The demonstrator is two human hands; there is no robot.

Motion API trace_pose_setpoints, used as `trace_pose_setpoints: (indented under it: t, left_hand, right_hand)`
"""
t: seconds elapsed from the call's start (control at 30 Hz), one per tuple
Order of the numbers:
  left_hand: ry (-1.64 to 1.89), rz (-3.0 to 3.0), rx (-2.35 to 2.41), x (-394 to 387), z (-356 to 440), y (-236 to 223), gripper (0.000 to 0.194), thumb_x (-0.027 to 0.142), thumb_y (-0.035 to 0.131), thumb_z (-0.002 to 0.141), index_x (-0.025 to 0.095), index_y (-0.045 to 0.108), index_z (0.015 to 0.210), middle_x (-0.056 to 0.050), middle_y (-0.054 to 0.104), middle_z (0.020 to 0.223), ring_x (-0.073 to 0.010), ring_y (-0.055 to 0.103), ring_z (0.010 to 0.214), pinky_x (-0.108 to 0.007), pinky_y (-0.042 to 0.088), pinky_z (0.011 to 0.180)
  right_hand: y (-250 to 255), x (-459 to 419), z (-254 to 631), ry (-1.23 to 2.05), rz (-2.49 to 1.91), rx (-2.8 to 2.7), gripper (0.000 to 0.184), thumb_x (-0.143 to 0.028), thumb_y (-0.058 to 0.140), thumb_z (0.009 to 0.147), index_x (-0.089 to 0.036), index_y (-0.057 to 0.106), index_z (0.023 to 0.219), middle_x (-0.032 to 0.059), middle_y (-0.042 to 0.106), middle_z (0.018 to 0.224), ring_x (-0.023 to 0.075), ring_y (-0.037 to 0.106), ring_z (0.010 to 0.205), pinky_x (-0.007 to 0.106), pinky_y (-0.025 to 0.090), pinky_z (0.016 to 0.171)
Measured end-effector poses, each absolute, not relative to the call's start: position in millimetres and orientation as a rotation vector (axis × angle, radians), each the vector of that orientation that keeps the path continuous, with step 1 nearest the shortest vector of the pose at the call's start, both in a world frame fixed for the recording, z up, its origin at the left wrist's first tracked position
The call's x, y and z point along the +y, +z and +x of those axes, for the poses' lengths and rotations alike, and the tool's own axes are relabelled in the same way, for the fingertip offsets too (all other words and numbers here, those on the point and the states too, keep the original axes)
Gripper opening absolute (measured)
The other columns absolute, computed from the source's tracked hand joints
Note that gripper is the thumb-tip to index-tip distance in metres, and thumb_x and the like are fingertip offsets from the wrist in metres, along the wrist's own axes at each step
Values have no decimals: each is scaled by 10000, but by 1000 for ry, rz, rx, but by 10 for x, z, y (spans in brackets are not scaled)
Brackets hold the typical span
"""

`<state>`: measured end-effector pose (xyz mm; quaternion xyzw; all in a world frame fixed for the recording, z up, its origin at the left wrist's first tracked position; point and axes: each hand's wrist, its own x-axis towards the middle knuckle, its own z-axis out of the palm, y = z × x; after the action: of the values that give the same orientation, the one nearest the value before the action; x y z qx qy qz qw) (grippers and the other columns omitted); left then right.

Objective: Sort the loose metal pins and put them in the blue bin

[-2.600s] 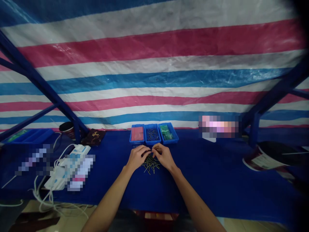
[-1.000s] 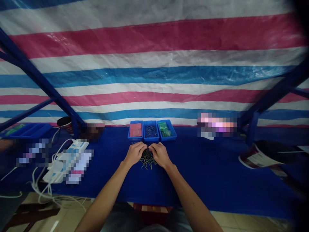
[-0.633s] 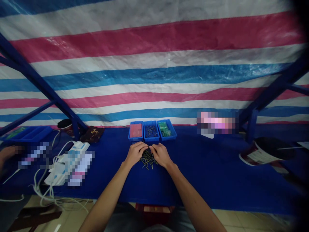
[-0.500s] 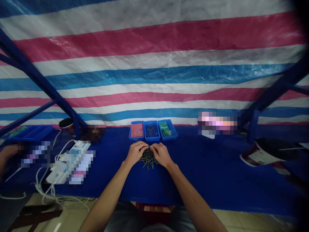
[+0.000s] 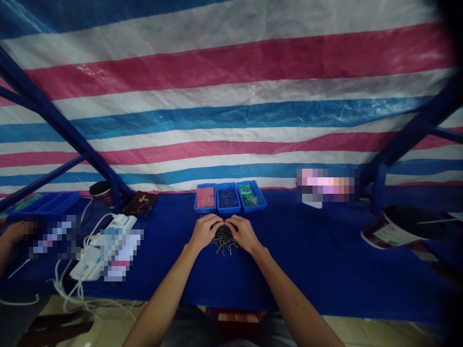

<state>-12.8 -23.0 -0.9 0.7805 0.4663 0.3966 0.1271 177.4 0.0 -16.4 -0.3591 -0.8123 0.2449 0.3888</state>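
A heap of thin dark and brassy screws or nails (image 5: pixel 224 245) lies on the blue table, too small to tell which. My left hand (image 5: pixel 205 232) curves round its left side, fingers bent and pressed together. From the right, my right hand (image 5: pixel 243 233) arches over the same heap, closed in a similar way. Both sets of fingertips nearly meet at the far edge of the heap; whatever they pinch is hidden. Just beyond stand three blue bins: the left bin (image 5: pixel 205 210) holds pink-red packets, the middle bin (image 5: pixel 228 210) similar loose fasteners, the right bin (image 5: pixel 255 209) green packets.
On the left lie a white power strip (image 5: pixel 87 262) with tangled cables, a dark packet (image 5: pixel 141 203) and a blue tray (image 5: pixel 60 202). Another person's hand (image 5: pixel 14 233) is at the far left. A large dark-lidded tub (image 5: pixel 392 231) stands right. Striped sheeting (image 5: pixel 231 111) hangs behind.
The view has shifted slightly, so the table sits a little lower in the picture. Both my hands stay at the heap with almost the same finger positions.
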Motion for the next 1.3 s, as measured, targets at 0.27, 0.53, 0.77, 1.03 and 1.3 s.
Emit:
trace_pose_setpoints:
  t: [0.27, 0.53, 0.77, 1.03, 1.3]
  left_hand:
    - [1041, 2391, 1446, -236, -128, 11, 322, 322, 471, 1012, 182, 657, 790, -43, 629, 761, -170, 591, 758, -282, 465, 711]
    - [985, 2341, 1416, -242, -122, 41, 277, 310, 454, 1019, 180, 630, 850, -32, 629, 792, -162, 592, 755, -272, 456, 709]
    - [1016, 2305, 1391, -239, -112, 17, 152, 259, 513, 991, 202, 651, 1019, -52, 680, 947, -184, 637, 879, -296, 482, 808]
    - [920, 2396, 1406, -240, -122, 59, 341, 303, 439, 1023, 179, 602, 750, -25, 589, 721, -167, 548, 743, -270, 418, 699]
    - [911, 2301, 1452, -269, -114, 76, 246, 328, 447, 1019, 195, 635, 931, -25, 647, 814, -165, 604, 762, -265, 436, 725]
  right_hand:
    - [-136, -21, 1763, 642, -879, -2075, 249, -271, 484, 1009, -249, 729, 1054, 49, 691, 906, 189, 643, 858, 289, 479, 796]
    - [-116, -21, 1763, 660, -877, -2056, 241, -269, 491, 1006, -269, 721, 1080, 45, 686, 915, 191, 641, 854, 290, 476, 799]
    - [-102, -17, 1790, 648, -920, -2031, 238, -290, 488, 1005, -250, 719, 1045, 53, 682, 921, 195, 640, 852, 291, 483, 783]
    - [-96, -24, 1786, 667, -876, -2049, 235, -253, 494, 1002, -251, 721, 1061, 41, 681, 922, 182, 640, 861, 278, 477, 797]
    - [-116, -22, 1781, 657, -885, -2027, 238, -234, 495, 1000, -251, 720, 1076, 38, 677, 915, 175, 641, 843, 270, 477, 790]
